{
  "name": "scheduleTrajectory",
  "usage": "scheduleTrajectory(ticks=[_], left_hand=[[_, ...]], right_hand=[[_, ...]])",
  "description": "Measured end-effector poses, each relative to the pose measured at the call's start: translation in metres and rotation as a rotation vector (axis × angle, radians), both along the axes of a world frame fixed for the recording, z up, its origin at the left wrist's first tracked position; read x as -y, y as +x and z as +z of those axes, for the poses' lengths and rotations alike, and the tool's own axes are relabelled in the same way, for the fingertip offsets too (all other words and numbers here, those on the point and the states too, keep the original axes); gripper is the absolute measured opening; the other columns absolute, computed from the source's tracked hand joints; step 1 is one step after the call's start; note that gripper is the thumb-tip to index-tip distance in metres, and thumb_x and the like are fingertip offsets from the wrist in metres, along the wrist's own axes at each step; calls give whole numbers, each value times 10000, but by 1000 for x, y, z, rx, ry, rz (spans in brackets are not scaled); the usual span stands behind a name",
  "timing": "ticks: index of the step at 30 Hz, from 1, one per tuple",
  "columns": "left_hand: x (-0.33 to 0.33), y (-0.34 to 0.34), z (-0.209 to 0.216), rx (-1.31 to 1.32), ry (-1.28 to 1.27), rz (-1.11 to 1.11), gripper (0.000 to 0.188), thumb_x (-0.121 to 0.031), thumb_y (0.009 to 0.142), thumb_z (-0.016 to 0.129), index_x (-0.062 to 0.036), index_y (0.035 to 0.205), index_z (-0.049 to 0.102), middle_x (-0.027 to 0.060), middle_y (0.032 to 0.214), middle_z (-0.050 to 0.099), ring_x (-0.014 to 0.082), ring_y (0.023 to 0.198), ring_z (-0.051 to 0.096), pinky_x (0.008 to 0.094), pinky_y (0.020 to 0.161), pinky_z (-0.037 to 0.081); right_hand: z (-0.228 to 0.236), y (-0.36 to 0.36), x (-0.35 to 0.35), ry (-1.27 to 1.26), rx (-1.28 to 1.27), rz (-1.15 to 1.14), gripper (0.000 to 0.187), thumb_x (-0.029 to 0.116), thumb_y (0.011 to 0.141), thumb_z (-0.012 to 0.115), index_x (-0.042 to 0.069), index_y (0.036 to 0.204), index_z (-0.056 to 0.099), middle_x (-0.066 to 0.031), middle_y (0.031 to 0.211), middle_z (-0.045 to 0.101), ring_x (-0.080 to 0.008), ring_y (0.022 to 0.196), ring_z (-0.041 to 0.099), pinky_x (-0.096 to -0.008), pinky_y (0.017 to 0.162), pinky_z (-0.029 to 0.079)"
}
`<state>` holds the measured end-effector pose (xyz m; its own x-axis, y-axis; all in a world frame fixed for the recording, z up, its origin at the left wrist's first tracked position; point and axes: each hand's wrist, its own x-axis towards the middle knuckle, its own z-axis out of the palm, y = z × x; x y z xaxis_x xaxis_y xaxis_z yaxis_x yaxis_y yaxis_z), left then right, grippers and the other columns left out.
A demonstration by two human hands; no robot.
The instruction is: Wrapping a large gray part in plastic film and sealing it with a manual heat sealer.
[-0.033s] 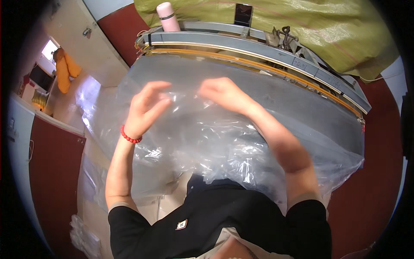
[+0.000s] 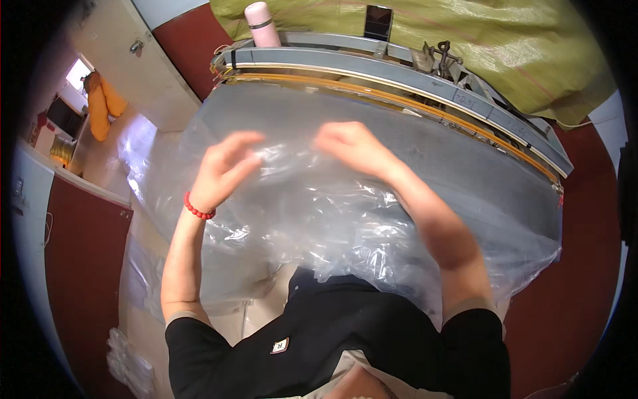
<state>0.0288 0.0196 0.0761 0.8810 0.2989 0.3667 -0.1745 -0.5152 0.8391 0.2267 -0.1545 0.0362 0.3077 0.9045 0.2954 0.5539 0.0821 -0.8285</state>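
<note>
A large sheet of clear plastic film (image 2: 319,219), crinkled and shiny, spreads across the grey work surface (image 2: 465,153) and hangs toward my body. Over its middle is my left hand (image 2: 229,166), a red bead bracelet (image 2: 199,207) at its wrist. Its thumb and fingers are curved and apart, and no film shows plainly gripped between them. My right hand (image 2: 352,146) is level with it, a short gap away, fingers bent toward the left one. Motion blurs those fingertips, so whether they pinch film cannot be told. Bright folds of film show between the hands.
Along the far edge runs a grey metal bar (image 2: 372,70) with orange strips and a metal clamp (image 2: 444,60). A pink bottle (image 2: 262,26) and a phone (image 2: 378,23) stand behind it, before a yellow-green woven sheet (image 2: 492,46). More film (image 2: 129,362) lies at lower left.
My right hand has shifted slightly right, and my left wrist slightly left. Bright creases in the film between the hands have grown more visible.
</note>
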Motion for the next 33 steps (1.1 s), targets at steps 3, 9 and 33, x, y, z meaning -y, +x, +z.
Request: scheduleTrajectory(ticks=[3,9,33], left_hand=[[-16,-25,-26,-456,36,-147,119,-93,808,563,-4,882,594,28,714,588,79,662,539,233,627,448],[-5,-45,-118,-623,24,-409,128,-92,804,581,4,887,597,55,752,615,108,700,565,242,645,455],[-267,114,-171,-474,779,618,494,-402,835,470,-99,1226,450,124,1291,401,287,1211,345,348,1002,269]], right_hand=[[-16,28,49,-59,-94,-151,124,145,744,649,44,707,587,20,652,551,-48,620,490,-213,558,407],[-46,123,319,-238,82,-1206,151,187,723,660,41,711,621,20,645,563,-55,627,491,-207,589,401],[-126,162,711,-550,290,-1937,308,316,776,575,25,864,626,-113,790,624,-225,729,571,-342,668,437]])
